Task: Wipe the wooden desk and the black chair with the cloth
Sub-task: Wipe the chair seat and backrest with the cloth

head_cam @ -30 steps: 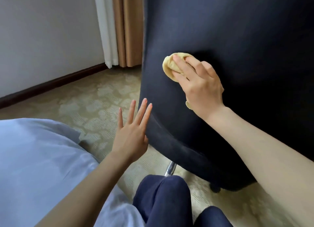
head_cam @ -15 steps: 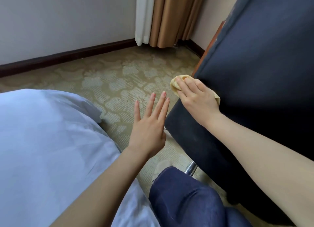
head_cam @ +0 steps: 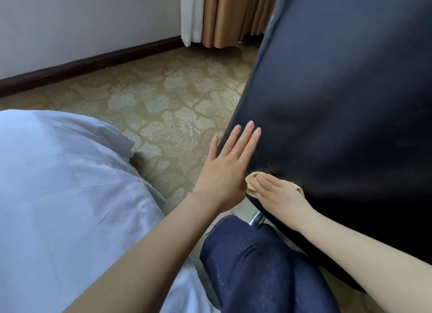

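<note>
**Chair back, low edge: cloth now at the bottom corner**

Since the earlier frames the cloth (head_cam: 251, 184) has travelled down the chair (head_cam: 339, 102), from mid-back to the lower left edge of the backrest, and the left hand (head_cam: 224, 172) has closed in from beside the chair to its edge.

Cloth: yellow, bunched, pressed flat against the dark upholstery under the right hand (head_cam: 280, 195). Only its two ends show, one past the fingertips and one behind the knuckles. Right fingers are extended and lie over the cloth, pinning it to the surface rather than clenching it.

Left hand: released, fingers straight and together, holding nothing. Fingertips overlap the chair's left edge; actual contact cannot be confirmed. Its heel sits just beside the cloth.

Outward: a chrome chair leg (head_cam: 257, 219) shows just below the right hand, the person's knee (head_cam: 245, 266) in dark trousers below that, white bedding (head_cam: 58, 195) to the left, patterned carpet (head_cam: 163, 102) between bedding and chair, curtains (head_cam: 224, 15) against the far wall.

Progress (judgement): chair wiping is under way and appears to have reached the lower rim of the back. Seat, arms and base, if any, are not shown, so their state is unknown. The desk is out of view; whether it has been wiped cannot be told.

Hidden or unclear: the chair's top and right side are cut off, most of the cloth is covered by the hand, and no dust or streaks are visible on the dark fabric.
</note>
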The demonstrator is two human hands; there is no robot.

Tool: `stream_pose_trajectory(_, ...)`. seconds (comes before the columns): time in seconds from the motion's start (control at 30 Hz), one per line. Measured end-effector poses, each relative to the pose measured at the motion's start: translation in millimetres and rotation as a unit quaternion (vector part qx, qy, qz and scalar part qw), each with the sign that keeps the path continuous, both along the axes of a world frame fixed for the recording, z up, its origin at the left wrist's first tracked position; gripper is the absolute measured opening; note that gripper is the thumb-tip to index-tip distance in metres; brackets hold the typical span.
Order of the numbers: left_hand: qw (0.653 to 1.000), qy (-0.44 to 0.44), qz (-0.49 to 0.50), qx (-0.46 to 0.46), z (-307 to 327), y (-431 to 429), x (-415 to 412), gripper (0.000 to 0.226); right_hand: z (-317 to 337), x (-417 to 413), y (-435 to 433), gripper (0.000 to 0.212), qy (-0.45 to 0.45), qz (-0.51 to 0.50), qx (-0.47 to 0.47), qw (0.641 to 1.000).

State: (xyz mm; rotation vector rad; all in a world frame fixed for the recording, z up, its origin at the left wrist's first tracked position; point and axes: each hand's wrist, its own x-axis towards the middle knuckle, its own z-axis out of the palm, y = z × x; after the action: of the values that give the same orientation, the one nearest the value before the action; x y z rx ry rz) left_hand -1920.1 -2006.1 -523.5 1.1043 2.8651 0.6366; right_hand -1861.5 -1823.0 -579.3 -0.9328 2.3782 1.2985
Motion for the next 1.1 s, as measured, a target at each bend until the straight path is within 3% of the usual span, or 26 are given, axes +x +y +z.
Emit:
stream_pose_trajectory(0.17, 0.998, 0.026, -0.045, 0.037, 17.8, 30.5, 12.1, 0.11, 22.2, 42.5, 24.7, 0.04, -0.003, 0.002, -0.043, 0.999)
stream_pose_trajectory(0.27, 0.998, 0.018, -0.048, 0.024, 22.1, 40.5, 16.2, 0.109, 50.9, 67.5, 38.2, 0.028, 0.044, 0.006, -0.154, 0.987)
stream_pose_trajectory(0.47, 0.998, 0.04, -0.044, -0.001, 24.8, 38.2, 16.7, 0.108, 94.1, 102.8, 52.6, 0.037, 0.168, -0.027, -0.252, 0.953)
stream_pose_trajectory(0.67, 0.995, 0.092, -0.048, -0.001, 19.1, 23.9, 3.9, 0.107, 133.9, 73.0, 26.0, 0.05, 0.284, -0.037, -0.306, 0.908)
stream_pose_trajectory(0.87, 0.997, 0.069, -0.003, -0.045, -19.9, -3.1, 6.4, 0.105, 143.2, 3.5, -12.3, 0.049, 0.34, -0.021, -0.287, 0.895)
stream_pose_trajectory(0.97, 0.997, 0.036, 0.02, -0.06, -36.5, -14.0, 11.4, 0.104, 139.1, -34.4, -27.7, 0.036, 0.345, -0.023, -0.242, 0.907)
stream_pose_trajectory(1.1, 0.994, 0.006, 0.048, -0.101, -53.2, -21.5, 18.4, 0.1, 114.7, -76.1, -43.1, 0.04, 0.307, -0.06, -0.166, 0.935)
